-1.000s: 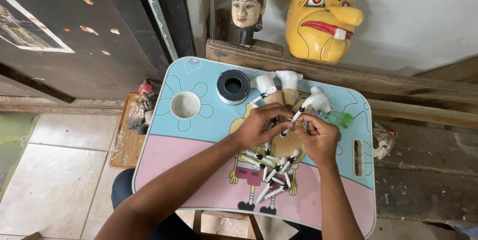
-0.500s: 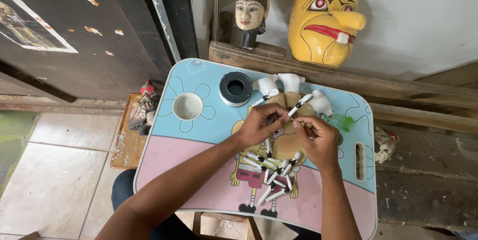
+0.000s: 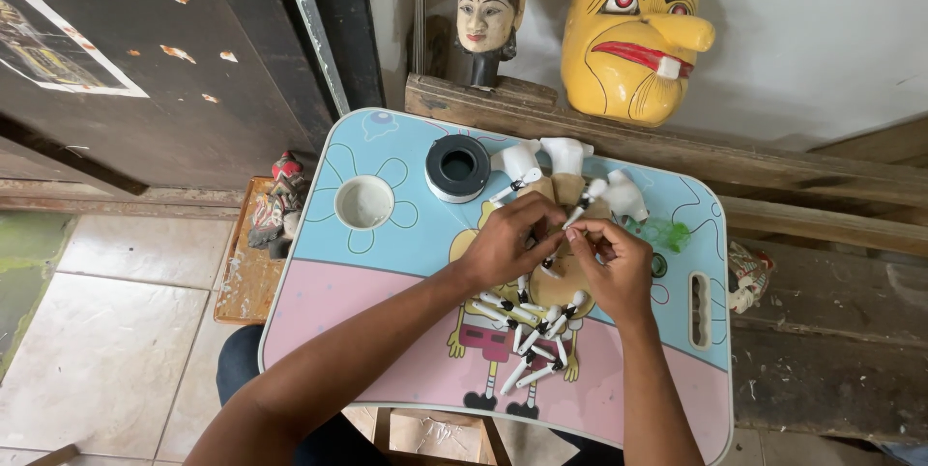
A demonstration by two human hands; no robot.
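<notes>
small stick (image 3: pixel 580 215) lower than before

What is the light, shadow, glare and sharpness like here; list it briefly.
Head view: soft, even daylight, no harsh glare; the yellow mask shows only a mild sheen. Faint shadows lie under the left hand and right hand on the lap table. The small white-and-black pieces are sharp; the fingertips look slightly soft. Edges bow a little from the wide lens.

Pink-and-blue cartoon lap table (image 3: pixel 319 292), yellow mask (image 3: pixel 628 31), black-and-white sticks (image 3: pixel 530 316).
</notes>
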